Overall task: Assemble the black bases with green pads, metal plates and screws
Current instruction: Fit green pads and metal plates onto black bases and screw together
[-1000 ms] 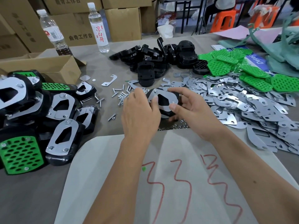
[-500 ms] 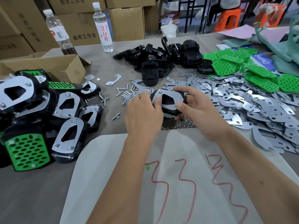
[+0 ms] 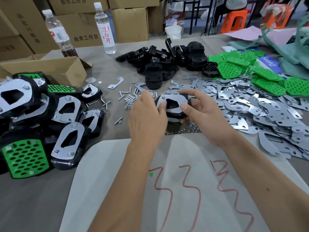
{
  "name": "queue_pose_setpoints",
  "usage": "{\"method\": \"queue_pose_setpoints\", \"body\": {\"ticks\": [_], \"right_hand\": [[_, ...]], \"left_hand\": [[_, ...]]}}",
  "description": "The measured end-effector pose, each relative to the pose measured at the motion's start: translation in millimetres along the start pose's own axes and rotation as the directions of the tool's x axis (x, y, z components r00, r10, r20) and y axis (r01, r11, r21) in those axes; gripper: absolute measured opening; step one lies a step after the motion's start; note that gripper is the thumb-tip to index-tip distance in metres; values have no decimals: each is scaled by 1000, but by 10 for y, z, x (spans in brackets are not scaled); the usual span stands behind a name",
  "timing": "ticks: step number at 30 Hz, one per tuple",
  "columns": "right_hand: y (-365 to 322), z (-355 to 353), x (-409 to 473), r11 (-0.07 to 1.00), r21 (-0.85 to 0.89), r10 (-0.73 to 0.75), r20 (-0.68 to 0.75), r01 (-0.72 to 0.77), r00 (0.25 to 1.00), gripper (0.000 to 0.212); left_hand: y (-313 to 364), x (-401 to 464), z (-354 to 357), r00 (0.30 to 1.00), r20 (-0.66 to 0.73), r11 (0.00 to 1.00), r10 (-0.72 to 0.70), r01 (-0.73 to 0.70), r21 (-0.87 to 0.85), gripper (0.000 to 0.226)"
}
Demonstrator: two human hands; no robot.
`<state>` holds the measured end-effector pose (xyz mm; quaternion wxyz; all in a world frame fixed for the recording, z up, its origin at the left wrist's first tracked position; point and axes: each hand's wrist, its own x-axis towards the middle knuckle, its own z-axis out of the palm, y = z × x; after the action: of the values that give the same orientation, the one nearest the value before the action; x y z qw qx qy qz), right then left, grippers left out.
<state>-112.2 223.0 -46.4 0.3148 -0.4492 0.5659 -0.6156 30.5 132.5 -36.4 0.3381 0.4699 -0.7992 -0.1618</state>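
Note:
Both hands hold one black base (image 3: 175, 115) with a metal plate (image 3: 173, 104) on top, at the table's middle. My left hand (image 3: 147, 118) grips its left side with the thumb on the plate. My right hand (image 3: 200, 114) wraps its right side, thumb on the plate's edge. Loose screws (image 3: 128, 99) lie just behind the left hand. A pile of bare black bases (image 3: 163, 61) sits farther back. Green pads (image 3: 242, 69) are heaped at the back right, and loose metal plates (image 3: 250, 106) cover the right side.
Finished assemblies (image 3: 41, 118) are stacked at the left beside an open cardboard box (image 3: 50, 67). Two water bottles (image 3: 104, 25) stand at the back. Small nuts (image 3: 184, 131) lie by a white sheet (image 3: 167, 181) with red marks in front. Boxes line the back.
The hands stay on the base with only small finger shifts. The right hand's fingers have lifted a little. The camera view has drifted slightly.

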Motion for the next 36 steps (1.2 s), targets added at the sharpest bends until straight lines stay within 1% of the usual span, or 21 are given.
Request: {"method": "queue_pose_setpoints", "body": {"ticks": [2,3,5,7,9,11,13,16,19,21,22,24,26,27,29,32,36], "right_hand": [[-1,-8,0,1000,-4,-10,4,10,1000,32],[0,-13,-1,1000,-18,-16,10,16,1000,34],[6,-9,0,999,-38,-23,23,24,999,35],[12,7,6,1000,-12,-13,11,13,1000,32],[17,12,20,998,56,19,-33,-17,999,27],[26,-2,40,991,129,54,-81,-44,995,22],[38,-28,59,983,177,77,-111,-57,991,27],[55,-55,80,975,213,97,-140,-66,985,38],[57,-58,79,982,181,87,-162,-58,983,38],[45,-45,63,991,130,46,-159,-25,986,36],[34,-32,50,995,103,18,-150,-3,989,35],[10,-1,24,998,39,-40,-125,45,991,34],[0,23,3,997,-17,-78,-100,77,992,30],[-1,29,-1,996,-23,-83,-98,81,992,28],[0,26,7,998,25,-57,-121,60,991,28],[2,3,47,991,136,20,-188,6,982,33],[32,-41,82,981,190,64,-214,-23,975,35]], "left_hand": [[-32,7,1,999,46,990,-24,18,138,34],[-38,10,6,997,68,985,-28,16,175,34],[-35,23,13,995,93,977,-32,11,211,31],[-17,29,10,996,89,974,-3,-17,226,28],[-15,33,8,994,84,974,67,-84,210,25],[-29,48,7,983,127,978,133,-150,141,22],[-38,59,4,963,187,977,196,-208,46,20],[-50,72,-16,938,212,962,273,-263,-71,21],[-97,68,-27,933,235,959,273,-244,-142,16],[-114,58,-19,953,222,972,206,-174,-155,19],[-107,49,-20,964,213,981,162,-133,-144,26],[-82,35,-24,971,214,994,109,-101,-45,38],[-72,25,-16,973,213,992,89,-105,69,36],[-70,25,-13,975,203,990,86,-106,89,33],[-64,29,-15,977,174,988,123,-136,68,30],[-27,25,-38,965,141,975,221,-223,-1,27],[-35,40,-31,937,147,948,317,-309,-76,26]]}}
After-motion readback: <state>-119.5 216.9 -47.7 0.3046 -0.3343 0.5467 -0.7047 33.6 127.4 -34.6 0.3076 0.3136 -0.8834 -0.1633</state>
